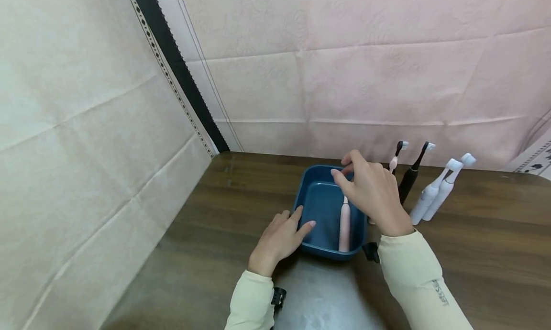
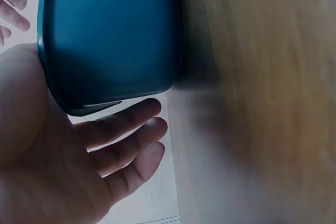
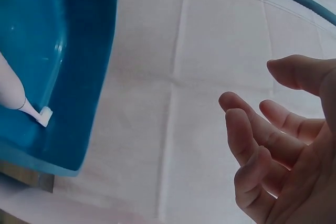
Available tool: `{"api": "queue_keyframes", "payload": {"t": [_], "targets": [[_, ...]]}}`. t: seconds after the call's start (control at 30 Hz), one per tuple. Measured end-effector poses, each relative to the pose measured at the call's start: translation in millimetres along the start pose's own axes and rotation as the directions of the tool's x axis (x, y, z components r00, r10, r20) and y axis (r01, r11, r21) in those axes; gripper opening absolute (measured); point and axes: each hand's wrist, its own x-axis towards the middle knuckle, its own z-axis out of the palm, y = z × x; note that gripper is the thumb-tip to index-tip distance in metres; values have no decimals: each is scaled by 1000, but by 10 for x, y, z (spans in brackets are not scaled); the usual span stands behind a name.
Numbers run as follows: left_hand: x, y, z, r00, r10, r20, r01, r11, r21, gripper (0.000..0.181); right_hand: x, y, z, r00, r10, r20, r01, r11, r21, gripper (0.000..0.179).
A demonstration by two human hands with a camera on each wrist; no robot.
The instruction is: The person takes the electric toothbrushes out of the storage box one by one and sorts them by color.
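Observation:
A pink electric toothbrush (image 1: 345,227) lies along the right side of a blue plastic bin (image 1: 320,210); in the right wrist view its white brush head (image 3: 46,117) faces the bin wall (image 3: 89,51). My left hand (image 1: 279,239) rests at the bin's left rim, thumb over the inside, and the left wrist view shows relaxed fingers (image 2: 131,156) beside the outer wall (image 2: 115,40). Over the bin's far right corner hovers my right hand (image 1: 372,189), its fingers loosely bent with nothing between them. It hides part of the bin and the toothbrush's upper end.
Right of the bin stand a black electric toothbrush (image 1: 409,181), a pink one (image 1: 393,163) partly behind my right hand, and two white ones (image 1: 424,203). The wooden table (image 1: 482,239) ends at a cloth-covered wall (image 1: 366,91) behind and another cloth (image 1: 86,153) at left.

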Motion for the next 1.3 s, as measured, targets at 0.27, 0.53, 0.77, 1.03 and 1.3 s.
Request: {"api": "queue_keyframes", "payload": {"t": [0.27,0.53,0.77,1.03,1.3], "targets": [[-16,9,8,1000,-10,-5,10,1000,-12,69,88,43,120,997,79,-1,-79,996,37,31],[-11,28,6,1000,-5,-17,5,1000,6,68,150,114,260,989,145,12,-145,988,60,30],[-11,23,3,1000,-17,-12,17,1000,5,68,170,190,349,986,164,35,-166,985,47,32],[-20,-3,-2,1000,-28,-7,28,1000,9,69,206,259,431,978,198,64,-200,979,36,33],[-18,-16,9,1000,-19,-3,19,1000,2,69,181,313,616,948,253,191,-254,967,-20,39]]}}
